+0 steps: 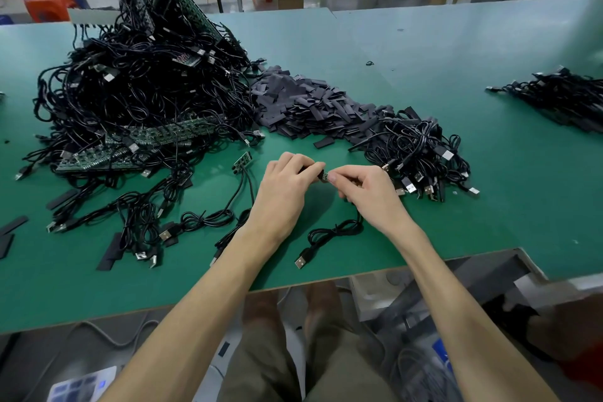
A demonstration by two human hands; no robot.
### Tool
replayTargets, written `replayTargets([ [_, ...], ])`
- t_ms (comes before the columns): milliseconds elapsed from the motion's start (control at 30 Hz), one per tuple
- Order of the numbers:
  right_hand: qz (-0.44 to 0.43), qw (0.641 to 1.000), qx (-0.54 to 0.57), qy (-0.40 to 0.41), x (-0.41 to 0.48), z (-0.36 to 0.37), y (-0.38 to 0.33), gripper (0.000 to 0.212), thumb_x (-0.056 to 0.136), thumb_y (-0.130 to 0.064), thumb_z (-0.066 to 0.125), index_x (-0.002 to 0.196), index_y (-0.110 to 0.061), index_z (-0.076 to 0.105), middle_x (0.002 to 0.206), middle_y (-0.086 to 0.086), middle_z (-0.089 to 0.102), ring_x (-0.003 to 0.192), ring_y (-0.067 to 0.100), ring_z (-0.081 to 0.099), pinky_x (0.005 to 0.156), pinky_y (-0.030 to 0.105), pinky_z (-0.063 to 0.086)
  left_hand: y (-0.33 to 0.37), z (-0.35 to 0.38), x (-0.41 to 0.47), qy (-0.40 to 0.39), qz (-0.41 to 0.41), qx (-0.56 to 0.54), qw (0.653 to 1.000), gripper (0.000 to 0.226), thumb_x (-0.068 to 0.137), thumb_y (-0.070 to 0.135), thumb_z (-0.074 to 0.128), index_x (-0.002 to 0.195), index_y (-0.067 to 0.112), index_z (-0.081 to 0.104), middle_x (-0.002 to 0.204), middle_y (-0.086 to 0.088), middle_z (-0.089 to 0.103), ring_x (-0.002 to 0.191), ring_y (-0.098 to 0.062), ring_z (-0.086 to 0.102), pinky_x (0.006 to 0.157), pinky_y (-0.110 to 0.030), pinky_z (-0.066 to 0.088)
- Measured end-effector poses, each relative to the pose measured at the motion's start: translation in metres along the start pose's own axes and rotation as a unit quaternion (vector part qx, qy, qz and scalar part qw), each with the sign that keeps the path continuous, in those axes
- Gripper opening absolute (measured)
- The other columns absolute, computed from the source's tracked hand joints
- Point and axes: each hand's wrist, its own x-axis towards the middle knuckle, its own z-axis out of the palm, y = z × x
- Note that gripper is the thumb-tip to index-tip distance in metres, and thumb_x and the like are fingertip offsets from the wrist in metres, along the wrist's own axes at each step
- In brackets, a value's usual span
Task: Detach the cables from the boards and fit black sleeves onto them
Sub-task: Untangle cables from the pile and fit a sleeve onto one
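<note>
Snagging looks like the main risk in the head view: the black sleeve [312,170] may catch on the cable tip [324,175], or slip if either pinch loosens. Left hand [285,188] curls round the sleeve; right hand [370,192] pinches the tip. Both are low over the table [424,232], backs up, fingertips nearly touching. The cable [329,233] trails toward the near edge.

cable-and-board heap [143,81] left-rear | sleeve pile [310,108] right of it | cable bundle [421,153] right of that | all on table [424,59]
</note>
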Motion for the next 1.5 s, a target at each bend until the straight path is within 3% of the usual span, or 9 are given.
replayTargets([
  [233, -0.011, 1.000, -0.026, -0.005, -0.002, 0.000, -0.003, 0.017, 0.101, -0.026, 0.065, 0.094, -0.021, 0.079, 0.060, -0.005, 0.060, 0.053, 0.004, 0.044, 0.055, 0.022, 0.037, 0.002, -0.002, -0.002, -0.043, -0.027, -0.047, 0.998, 0.038, 0.096, 0.008, 0.064, 0.133, 0.017, 0.064, 0.120, -0.004, 0.060, 0.102, -0.026, 0.062, 0.089, -0.040, 0.049],
  [367, 0.008, 1.000, 0.006, 0.011, -0.002, 0.000, -0.003, 0.014, 0.100, -0.025, 0.066, 0.096, -0.021, 0.079, 0.065, -0.002, 0.068, 0.059, 0.010, 0.055, 0.062, 0.033, 0.048, 0.004, -0.001, -0.002, -0.051, -0.005, -0.059, 0.997, 0.043, 0.096, 0.006, 0.065, 0.138, 0.015, 0.061, 0.119, -0.004, 0.061, 0.105, -0.023, 0.060, 0.087, -0.039, 0.053],
  [433, 0.016, 0.999, 0.039, 0.019, -0.002, 0.001, -0.004, 0.007, 0.098, -0.022, 0.069, 0.099, -0.019, 0.075, 0.067, -0.001, 0.071, 0.062, 0.011, 0.062, 0.063, 0.030, 0.052, 0.003, 0.000, -0.001, -0.047, -0.012, -0.065, 0.997, 0.043, 0.098, 0.007, 0.064, 0.139, 0.013, 0.061, 0.121, -0.006, 0.063, 0.107, -0.025, 0.062, 0.088, -0.041, 0.054],
  [600, 0.026, 0.996, 0.088, 0.018, -0.002, -0.001, -0.005, 0.007, 0.098, -0.023, 0.070, 0.103, -0.017, 0.071, 0.078, -0.002, 0.077, 0.065, 0.008, 0.067, 0.066, 0.017, 0.052, 0.004, -0.002, 0.000, -0.025, -0.042, -0.056, 0.997, 0.034, 0.098, 0.011, 0.065, 0.132, 0.012, 0.065, 0.117, -0.006, 0.066, 0.102, -0.027, 0.065, 0.083, -0.040, 0.054],
  [767, 0.035, 0.994, 0.101, 0.016, -0.001, -0.001, -0.007, 0.011, 0.100, -0.012, 0.065, 0.109, -0.013, 0.071, 0.087, 0.001, 0.079, 0.073, 0.013, 0.072, 0.074, 0.023, 0.056, 0.005, -0.005, 0.001, 0.010, -0.067, -0.032, 0.997, 0.029, 0.092, 0.010, 0.072, 0.121, 0.011, 0.073, 0.108, -0.008, 0.070, 0.098, -0.032, 0.063, 0.084, -0.046, 0.054],
  [1067, 0.049, 0.994, 0.096, 0.016, -0.002, -0.004, -0.010, 0.006, 0.092, -0.010, 0.076, 0.097, -0.013, 0.076, 0.081, 0.007, 0.077, 0.069, 0.015, 0.074, 0.059, 0.025, 0.055, 0.007, -0.009, 0.001, -0.017, -0.026, -0.058, 0.998, 0.030, 0.089, 0.004, 0.073, 0.119, 0.011, 0.074, 0.103, -0.006, 0.069, 0.098, -0.027, 0.060, 0.080, -0.043, 0.055],
  [1200, 0.061, 0.992, 0.106, 0.025, -0.003, -0.005, -0.012, 0.017, 0.090, -0.009, 0.079, 0.102, -0.006, 0.067, 0.082, 0.011, 0.075, 0.068, 0.020, 0.075, 0.059, 0.028, 0.056, 0.007, -0.009, 0.002, -0.024, -0.019, -0.070, 0.997, 0.031, 0.089, 0.001, 0.072, 0.118, 0.010, 0.074, 0.104, -0.007, 0.069, 0.099, -0.027, 0.060, 0.082, -0.042, 0.055],
  [1500, 0.055, 0.995, 0.082, 0.026, -0.003, -0.003, -0.012, 0.007, 0.091, -0.009, 0.077, 0.093, -0.009, 0.070, 0.081, 0.013, 0.075, 0.069, 0.020, 0.075, 0.059, 0.027, 0.056, 0.008, -0.010, 0.003, -0.029, -0.024, -0.084, 0.996, 0.029, 0.091, 0.002, 0.071, 0.118, 0.010, 0.074, 0.103, -0.007, 0.068, 0.100, -0.027, 0.059, 0.084, -0.044, 0.055],
])
